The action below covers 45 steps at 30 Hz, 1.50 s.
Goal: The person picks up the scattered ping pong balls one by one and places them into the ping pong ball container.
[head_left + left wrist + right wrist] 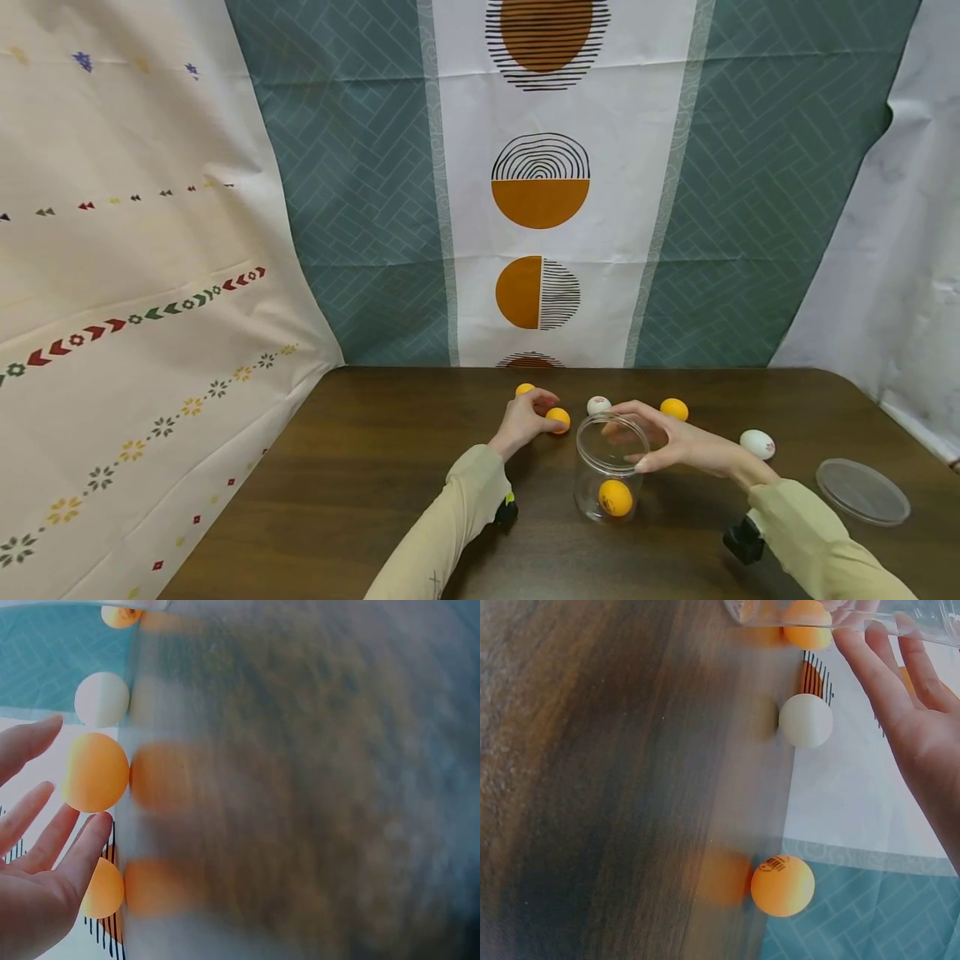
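My left hand [527, 423] reaches over the table with thumb and fingers spread around an orange ball [557, 420]. In the left wrist view, a gap shows between the thumb and that orange ball [96, 772], while the fingertips lie close beside it; contact is unclear. With my right hand [671, 437] I grip the rim of a clear, lidless jar [587, 483], thumb on the near side and fingers on the far side. Inside the jar lies one orange ball with dark print [615, 497]. The right wrist view catches only the jar's edge [855, 619] at its top.
Another orange ball [524, 389] sits behind my left hand. A white ball [598, 405] rests behind the jar, and a further orange ball [674, 409] lies beyond my right hand. To the right are a white ball [757, 444] and a clear round lid [862, 492].
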Available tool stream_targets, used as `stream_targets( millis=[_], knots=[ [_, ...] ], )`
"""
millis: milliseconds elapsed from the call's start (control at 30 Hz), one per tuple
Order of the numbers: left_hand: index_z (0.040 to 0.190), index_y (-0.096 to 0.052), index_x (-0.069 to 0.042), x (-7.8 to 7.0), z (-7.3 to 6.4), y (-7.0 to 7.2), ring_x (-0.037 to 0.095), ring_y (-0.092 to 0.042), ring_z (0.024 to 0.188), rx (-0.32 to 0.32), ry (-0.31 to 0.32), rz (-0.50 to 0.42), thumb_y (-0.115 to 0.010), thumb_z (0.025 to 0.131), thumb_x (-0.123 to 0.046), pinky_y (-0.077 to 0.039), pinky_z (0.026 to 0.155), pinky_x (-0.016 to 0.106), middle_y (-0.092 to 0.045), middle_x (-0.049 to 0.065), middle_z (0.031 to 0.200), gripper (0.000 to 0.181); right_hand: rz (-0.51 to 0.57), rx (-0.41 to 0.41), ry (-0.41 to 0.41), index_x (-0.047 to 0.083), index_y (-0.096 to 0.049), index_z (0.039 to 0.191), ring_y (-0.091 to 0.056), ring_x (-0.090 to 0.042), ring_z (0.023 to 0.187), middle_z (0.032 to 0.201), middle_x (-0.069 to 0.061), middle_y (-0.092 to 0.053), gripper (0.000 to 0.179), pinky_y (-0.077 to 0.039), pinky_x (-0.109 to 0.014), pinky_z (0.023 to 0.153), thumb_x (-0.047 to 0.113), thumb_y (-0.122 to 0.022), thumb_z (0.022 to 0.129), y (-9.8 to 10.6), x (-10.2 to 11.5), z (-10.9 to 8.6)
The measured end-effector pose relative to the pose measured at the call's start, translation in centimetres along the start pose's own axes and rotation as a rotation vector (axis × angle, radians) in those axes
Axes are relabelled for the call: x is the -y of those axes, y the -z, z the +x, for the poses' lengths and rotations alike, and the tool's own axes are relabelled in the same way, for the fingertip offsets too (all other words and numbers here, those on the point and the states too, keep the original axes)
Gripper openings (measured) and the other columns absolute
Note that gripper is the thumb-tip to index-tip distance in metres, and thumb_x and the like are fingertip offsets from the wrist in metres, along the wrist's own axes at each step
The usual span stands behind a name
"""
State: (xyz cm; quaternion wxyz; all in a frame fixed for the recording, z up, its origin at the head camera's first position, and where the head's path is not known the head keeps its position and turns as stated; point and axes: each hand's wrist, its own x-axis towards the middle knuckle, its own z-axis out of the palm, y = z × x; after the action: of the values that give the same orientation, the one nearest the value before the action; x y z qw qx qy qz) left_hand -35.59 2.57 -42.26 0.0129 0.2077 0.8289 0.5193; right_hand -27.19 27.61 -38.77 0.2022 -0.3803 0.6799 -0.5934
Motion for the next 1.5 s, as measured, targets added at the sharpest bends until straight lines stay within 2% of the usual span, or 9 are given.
stream_targets(
  millis=[400,567,733,867,1167,1500],
  knots=[
    [0.103,-0.061,-0.001,-0.05,0.09,-0.24,0.026,-0.055,0.088,0.03,0.002,0.01,-0.079,0.068,-0.009,-0.045,0.074,0.027,-0.06,0.002,0.092,0.04,0.006,0.0,-0.011,0.004,-0.022,0.138,-0.03,-0.041,0.121,0.132,-0.032,-0.024,0.063,-0.034,-0.055,0.088,-0.002,-0.054,0.085,-0.18,0.1,0.04],
    [0.101,-0.063,-0.005,0.0,0.26,-0.35,0.021,-0.056,0.086,0.056,0.022,0.021,-0.08,0.068,-0.012,-0.045,0.075,0.028,-0.06,0.0,0.093,0.038,0.006,-0.002,-0.011,0.005,-0.022,0.138,-0.031,-0.041,0.12,0.132,-0.032,-0.025,0.063,-0.034,-0.055,0.088,-0.001,-0.055,0.085,-0.22,0.1,0.11],
    [0.096,-0.065,-0.006,-0.18,0.3,-0.47,0.012,-0.056,0.077,0.098,-0.03,0.039,-0.079,0.069,-0.013,-0.045,0.073,0.026,-0.061,-0.001,0.089,0.032,0.007,-0.001,-0.012,0.005,-0.022,0.138,-0.03,-0.041,0.121,0.133,-0.031,-0.025,0.063,-0.034,-0.055,0.088,-0.001,-0.055,0.085,-0.19,0.12,0.19],
    [0.093,-0.066,-0.006,-0.59,0.3,-0.68,0.01,-0.054,0.072,0.115,-0.038,0.071,-0.079,0.07,-0.012,-0.045,0.07,0.024,-0.061,-0.002,0.085,0.028,0.007,-0.001,-0.011,0.005,-0.021,0.139,-0.03,-0.041,0.121,0.133,-0.031,-0.025,0.064,-0.034,-0.055,0.088,0.0,-0.055,0.085,-0.14,0.1,0.25],
    [0.094,-0.066,-0.006,-0.54,0.4,-0.95,0.011,-0.053,0.071,0.102,0.009,0.081,-0.079,0.069,-0.01,-0.044,0.068,0.025,-0.06,-0.002,0.086,0.028,0.007,0.004,-0.005,0.004,-0.021,0.139,-0.03,-0.042,0.121,0.133,-0.032,-0.024,0.063,-0.034,-0.054,0.088,-0.001,-0.054,0.085,-0.16,0.02,0.26],
    [0.094,-0.065,-0.006,-0.55,0.34,-0.7,0.012,-0.055,0.073,0.093,-0.022,0.058,-0.079,0.069,-0.01,-0.045,0.069,0.024,-0.06,-0.003,0.084,0.029,-0.001,-0.003,-0.019,0.005,-0.023,0.138,-0.03,-0.041,0.121,0.133,-0.033,-0.022,0.062,-0.034,-0.049,0.091,-0.003,-0.054,0.085,-0.13,0.06,0.12]
  ],
)
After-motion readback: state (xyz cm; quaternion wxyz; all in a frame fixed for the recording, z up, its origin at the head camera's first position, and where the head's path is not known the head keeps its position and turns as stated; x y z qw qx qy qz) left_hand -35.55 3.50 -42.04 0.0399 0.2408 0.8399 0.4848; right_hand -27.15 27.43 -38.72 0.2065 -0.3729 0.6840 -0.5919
